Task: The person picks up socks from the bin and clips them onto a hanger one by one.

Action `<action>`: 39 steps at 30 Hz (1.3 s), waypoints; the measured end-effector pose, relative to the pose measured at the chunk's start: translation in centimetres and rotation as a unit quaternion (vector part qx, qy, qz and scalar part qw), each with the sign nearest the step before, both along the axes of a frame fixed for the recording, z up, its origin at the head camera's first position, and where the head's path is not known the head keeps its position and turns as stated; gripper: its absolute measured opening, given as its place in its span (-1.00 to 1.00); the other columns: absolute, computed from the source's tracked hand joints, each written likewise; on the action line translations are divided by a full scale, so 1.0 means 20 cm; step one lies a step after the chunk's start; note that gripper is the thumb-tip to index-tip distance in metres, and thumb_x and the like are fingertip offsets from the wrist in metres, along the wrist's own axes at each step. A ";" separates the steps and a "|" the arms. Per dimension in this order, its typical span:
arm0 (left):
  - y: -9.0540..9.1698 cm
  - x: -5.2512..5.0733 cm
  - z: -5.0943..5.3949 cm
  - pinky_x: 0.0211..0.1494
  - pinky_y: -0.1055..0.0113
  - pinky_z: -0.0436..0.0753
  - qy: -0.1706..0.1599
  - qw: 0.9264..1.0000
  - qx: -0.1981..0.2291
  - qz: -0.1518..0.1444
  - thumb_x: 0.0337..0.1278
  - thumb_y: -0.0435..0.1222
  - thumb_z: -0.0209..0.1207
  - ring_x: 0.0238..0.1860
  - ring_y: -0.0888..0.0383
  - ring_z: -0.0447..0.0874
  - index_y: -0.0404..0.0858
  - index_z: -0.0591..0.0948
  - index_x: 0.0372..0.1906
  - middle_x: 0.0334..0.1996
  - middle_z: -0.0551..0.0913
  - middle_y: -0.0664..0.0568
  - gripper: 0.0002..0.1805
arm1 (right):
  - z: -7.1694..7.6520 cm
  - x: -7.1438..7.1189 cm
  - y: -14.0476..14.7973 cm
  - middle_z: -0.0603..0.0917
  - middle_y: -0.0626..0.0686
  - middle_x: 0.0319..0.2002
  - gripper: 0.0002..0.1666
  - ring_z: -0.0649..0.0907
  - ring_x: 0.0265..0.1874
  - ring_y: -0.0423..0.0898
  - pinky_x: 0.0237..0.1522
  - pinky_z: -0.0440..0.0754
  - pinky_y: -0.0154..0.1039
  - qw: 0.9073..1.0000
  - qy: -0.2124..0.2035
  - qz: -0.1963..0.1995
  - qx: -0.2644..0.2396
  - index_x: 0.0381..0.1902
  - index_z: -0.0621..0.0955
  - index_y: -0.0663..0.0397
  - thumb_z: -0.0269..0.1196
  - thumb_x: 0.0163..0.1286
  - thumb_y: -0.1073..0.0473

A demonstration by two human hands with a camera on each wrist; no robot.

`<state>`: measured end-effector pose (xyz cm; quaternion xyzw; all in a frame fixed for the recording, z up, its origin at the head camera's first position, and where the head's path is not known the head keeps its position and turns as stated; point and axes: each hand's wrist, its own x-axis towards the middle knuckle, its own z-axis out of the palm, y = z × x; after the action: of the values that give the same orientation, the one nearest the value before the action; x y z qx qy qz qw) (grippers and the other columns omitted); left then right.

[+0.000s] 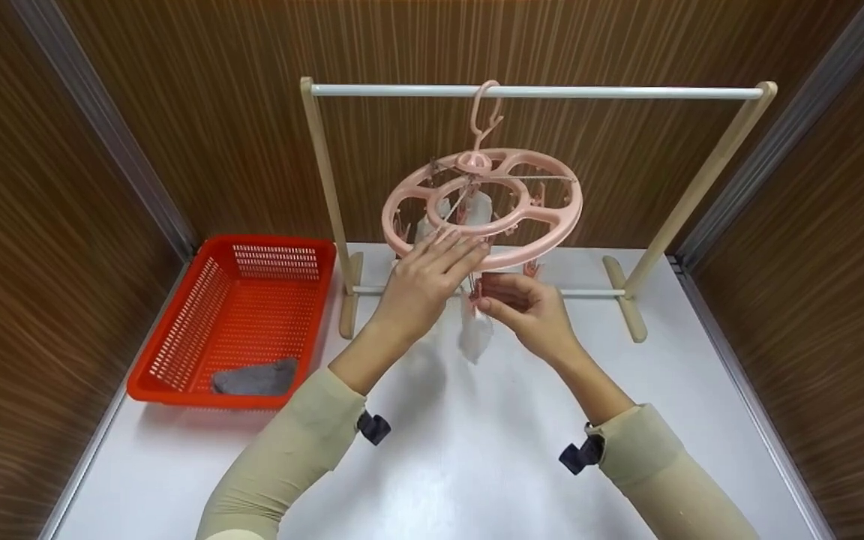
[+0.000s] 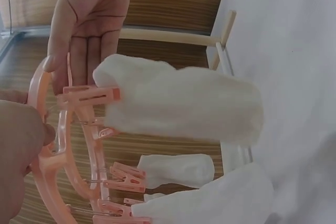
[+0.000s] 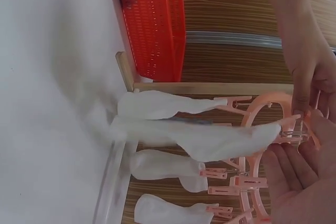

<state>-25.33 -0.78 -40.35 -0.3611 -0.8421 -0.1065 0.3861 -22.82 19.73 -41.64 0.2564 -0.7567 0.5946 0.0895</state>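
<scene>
A pink round clip hanger (image 1: 567, 217) hangs by its hook from a white rail. White socks dangle from its pink pegs; the nearest sock (image 2: 184, 103) is held by a peg (image 2: 94, 95) just under the front rim. My left hand (image 1: 424, 285) lies over the front rim and grips it, thumb underneath in the left wrist view. At that near peg, my right hand (image 1: 537, 311) has its thumb on one side and its fingers on the other, pinching it. Beyond it hang more white socks, among them one sock (image 3: 163, 163) lower in the right wrist view.
A red basket (image 1: 316, 300) stands at left on the white table (image 1: 432, 480), with a grey sock (image 1: 256, 377) inside. The rack's wooden posts (image 1: 327, 165) and white rail (image 1: 627, 92) frame the hanger. Wood-patterned walls (image 1: 814, 300) enclose the table.
</scene>
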 end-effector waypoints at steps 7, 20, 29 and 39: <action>-0.01 0.01 -0.01 0.46 0.03 0.38 -0.021 1.000 0.014 -0.005 0.18 -0.50 0.25 0.31 0.01 0.54 -0.09 0.56 0.31 0.25 0.61 0.05 -0.42 | -0.08 -0.09 0.11 0.80 0.11 -0.32 -0.86 0.78 -0.36 0.02 -0.13 0.67 -0.48 0.954 0.268 -0.112 0.073 -0.27 0.75 0.23 0.42 0.16 0.39; -0.04 0.02 -0.01 0.53 0.09 0.26 -0.032 0.999 0.025 -0.007 0.16 -0.51 0.26 0.32 0.04 0.54 -0.06 0.56 0.32 0.24 0.62 0.08 -0.39 | 0.11 -0.28 0.28 0.45 0.13 0.40 -0.15 0.33 0.45 0.22 0.49 0.24 0.06 0.889 0.363 -0.158 0.229 0.32 0.55 -0.05 0.40 0.04 0.53; -0.06 0.03 -0.01 0.52 0.08 0.26 -0.049 0.998 0.034 -0.003 0.19 -0.48 0.25 0.34 0.00 0.50 -0.02 0.57 0.31 0.25 0.61 0.10 -0.41 | 0.09 -0.33 0.31 0.65 0.09 0.20 -0.47 0.53 0.31 0.15 0.40 0.37 0.13 0.872 0.400 -0.125 0.254 0.18 0.66 0.05 0.35 0.25 0.44; -0.07 0.09 0.01 0.51 -0.01 0.27 -0.061 0.997 0.036 0.008 0.20 -0.44 0.23 0.40 -0.07 0.42 -0.05 0.48 0.39 0.33 0.53 -0.01 -0.37 | 0.06 -0.29 0.26 0.72 0.03 0.10 -0.57 0.66 0.16 0.10 0.35 0.46 0.05 0.864 0.417 -0.143 0.244 0.10 0.71 0.04 0.37 0.26 0.37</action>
<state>-23.53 -2.18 -40.10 -0.3325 -0.8627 -0.1556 0.3479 -28.63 25.03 -40.37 0.3833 -0.7979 0.2092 0.4155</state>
